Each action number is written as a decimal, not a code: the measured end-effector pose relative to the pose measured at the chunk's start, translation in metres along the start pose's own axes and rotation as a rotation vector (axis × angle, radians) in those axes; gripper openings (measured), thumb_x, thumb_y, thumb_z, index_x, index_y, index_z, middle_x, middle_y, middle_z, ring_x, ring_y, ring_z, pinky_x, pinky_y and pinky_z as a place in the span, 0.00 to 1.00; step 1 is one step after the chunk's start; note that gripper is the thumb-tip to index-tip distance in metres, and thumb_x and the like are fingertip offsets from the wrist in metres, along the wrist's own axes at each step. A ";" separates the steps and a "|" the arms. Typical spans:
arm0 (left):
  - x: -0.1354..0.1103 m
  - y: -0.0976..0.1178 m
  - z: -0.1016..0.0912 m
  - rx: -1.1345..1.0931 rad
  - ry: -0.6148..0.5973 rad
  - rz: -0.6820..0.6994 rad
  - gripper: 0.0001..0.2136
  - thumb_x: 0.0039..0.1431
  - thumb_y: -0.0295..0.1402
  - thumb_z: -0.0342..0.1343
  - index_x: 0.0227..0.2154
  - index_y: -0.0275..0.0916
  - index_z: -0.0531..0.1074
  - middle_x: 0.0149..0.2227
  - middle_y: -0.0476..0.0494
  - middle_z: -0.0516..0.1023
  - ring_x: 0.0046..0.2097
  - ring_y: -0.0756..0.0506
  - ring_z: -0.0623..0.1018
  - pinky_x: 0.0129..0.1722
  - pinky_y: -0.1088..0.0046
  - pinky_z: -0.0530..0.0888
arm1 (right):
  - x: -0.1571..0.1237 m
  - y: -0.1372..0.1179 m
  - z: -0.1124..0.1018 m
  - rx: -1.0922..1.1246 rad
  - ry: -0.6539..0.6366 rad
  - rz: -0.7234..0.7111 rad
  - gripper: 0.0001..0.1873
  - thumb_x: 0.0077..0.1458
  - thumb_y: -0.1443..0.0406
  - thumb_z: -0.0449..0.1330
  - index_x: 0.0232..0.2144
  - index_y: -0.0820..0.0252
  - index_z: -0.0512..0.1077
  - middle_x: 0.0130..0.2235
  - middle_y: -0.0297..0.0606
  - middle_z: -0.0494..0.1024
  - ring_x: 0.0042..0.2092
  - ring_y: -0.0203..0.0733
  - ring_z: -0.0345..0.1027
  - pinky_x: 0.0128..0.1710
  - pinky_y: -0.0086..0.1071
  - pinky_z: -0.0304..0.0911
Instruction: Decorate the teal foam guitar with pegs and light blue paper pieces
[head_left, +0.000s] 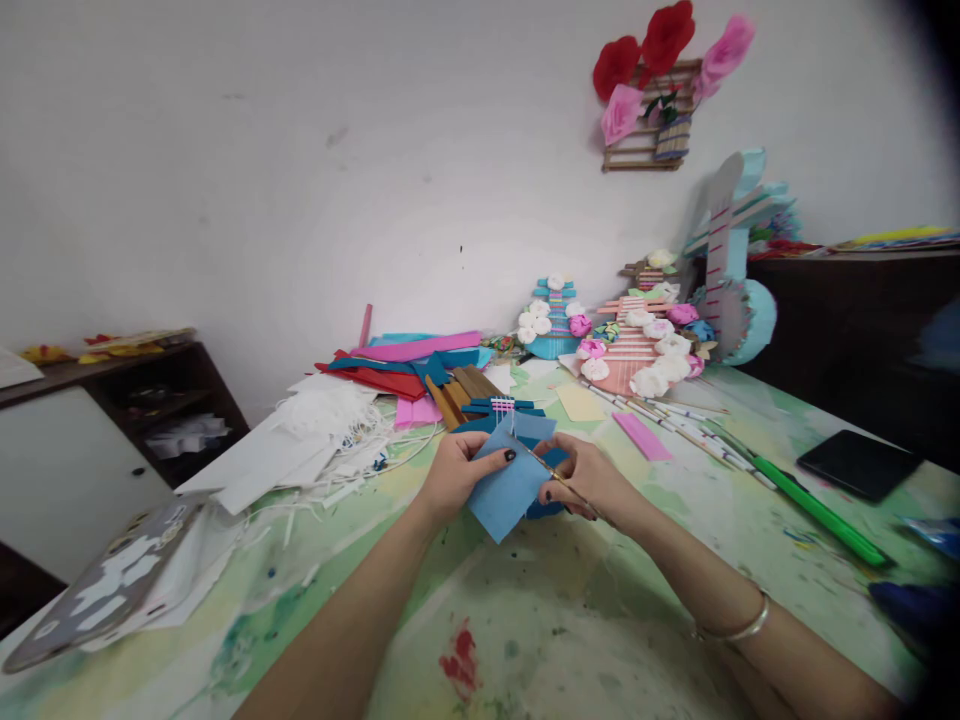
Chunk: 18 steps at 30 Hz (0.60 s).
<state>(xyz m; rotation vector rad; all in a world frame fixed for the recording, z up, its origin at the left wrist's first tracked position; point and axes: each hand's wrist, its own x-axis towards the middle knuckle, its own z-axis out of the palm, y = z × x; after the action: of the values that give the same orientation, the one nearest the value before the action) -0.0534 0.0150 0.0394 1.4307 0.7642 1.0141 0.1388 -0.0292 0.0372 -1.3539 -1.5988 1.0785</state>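
Note:
My left hand (pixel 459 468) pinches a light blue paper sheet (pixel 507 490) by its upper left edge, thumb on top, above the table. My right hand (pixel 586 478) is closed on small scissors (pixel 546 466), whose thin blades reach into the sheet's upper right edge. A darker blue piece (pixel 553 506) shows under the sheet below my right hand. A bangle sits on my right wrist.
The paint-stained table (pixel 540 620) holds coloured paper strips (pixel 420 365), white scraps (pixel 330 425), paper flower crafts (pixel 637 335), a pink strip (pixel 643 437), a green stick (pixel 817 513), a black tablet (pixel 859 463) and a patterned board (pixel 112 585). Dark cabinets stand left and right.

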 end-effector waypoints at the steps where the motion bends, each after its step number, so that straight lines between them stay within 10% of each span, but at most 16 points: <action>1: 0.000 0.001 0.000 0.002 -0.002 0.001 0.14 0.40 0.40 0.67 0.26 0.33 0.77 0.24 0.45 0.76 0.24 0.50 0.71 0.22 0.76 0.66 | 0.000 0.000 0.000 0.008 0.001 0.005 0.31 0.37 0.63 0.68 0.44 0.61 0.63 0.10 0.19 0.63 0.10 0.28 0.50 0.10 0.22 0.44; 18: -0.003 0.004 0.002 0.079 -0.062 0.002 0.14 0.42 0.40 0.65 0.28 0.33 0.77 0.25 0.46 0.75 0.24 0.51 0.70 0.24 0.76 0.66 | -0.006 -0.001 -0.007 -0.081 -0.138 -0.025 0.09 0.43 0.61 0.63 0.23 0.61 0.70 0.12 0.24 0.64 0.12 0.26 0.51 0.10 0.21 0.45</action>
<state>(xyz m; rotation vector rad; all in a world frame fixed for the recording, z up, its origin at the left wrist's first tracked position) -0.0532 0.0113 0.0430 1.5238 0.7651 0.9457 0.1459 -0.0345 0.0408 -1.3330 -1.7722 1.1242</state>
